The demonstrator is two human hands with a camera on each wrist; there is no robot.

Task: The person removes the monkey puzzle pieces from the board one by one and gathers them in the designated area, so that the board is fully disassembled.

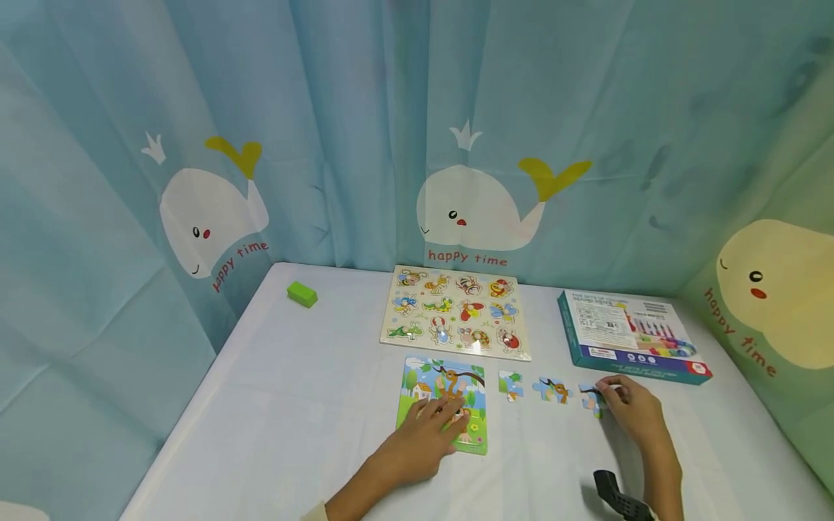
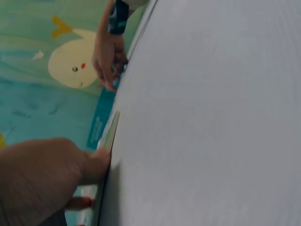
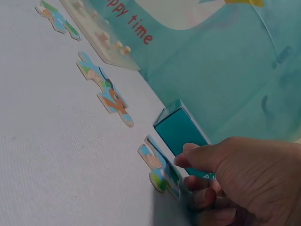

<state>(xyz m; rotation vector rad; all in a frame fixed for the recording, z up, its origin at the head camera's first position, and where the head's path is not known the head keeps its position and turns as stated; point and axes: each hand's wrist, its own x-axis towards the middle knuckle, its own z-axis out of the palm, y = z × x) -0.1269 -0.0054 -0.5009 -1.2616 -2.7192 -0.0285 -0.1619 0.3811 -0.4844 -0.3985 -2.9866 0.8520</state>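
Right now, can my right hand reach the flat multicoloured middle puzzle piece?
Probably yes, once your right hand lets go of the flat multicoloured rightmost piece; only white tabletop separates that from the middle piece.

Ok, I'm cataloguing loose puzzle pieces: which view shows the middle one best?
The right wrist view: the middle piece lies large and unobstructed there. The head view shows it whole but small; the left wrist view misses it.

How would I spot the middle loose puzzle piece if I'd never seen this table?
On the white table, find the small puzzle board under the person's left hand. Right of it, the middle piece lies between two others; it alone shows a large orange-brown patch.
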